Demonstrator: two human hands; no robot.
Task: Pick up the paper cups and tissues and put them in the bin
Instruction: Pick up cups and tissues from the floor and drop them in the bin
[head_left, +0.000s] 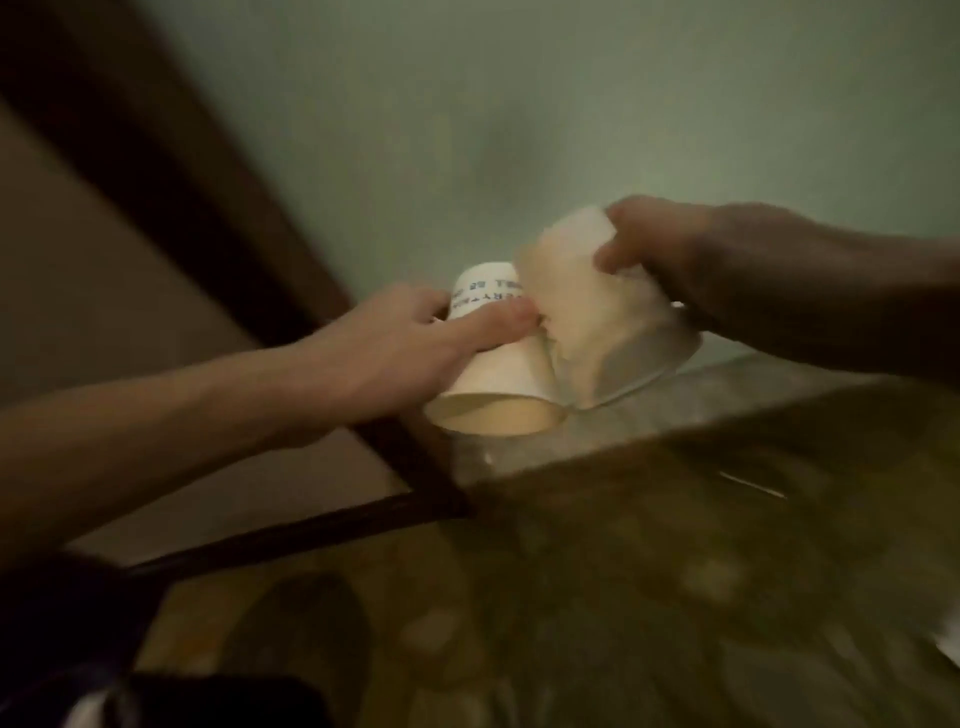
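My left hand (415, 338) grips a white paper cup (498, 374) with printed lettering, tipped so its open mouth faces me. My right hand (670, 260) holds a second paper cup (597, 306), blurred by motion, also tilted with its mouth down toward me. The two cups touch side by side above the far corner of the table. No tissue and no bin can be made out in this dim view.
A table with a patterned, glossy cover (623, 545) fills the lower right. A pale green wall (519, 130) stands behind it. A dark wooden frame (171, 171) runs diagonally at the left. A dark object (78, 649) sits at the bottom left.
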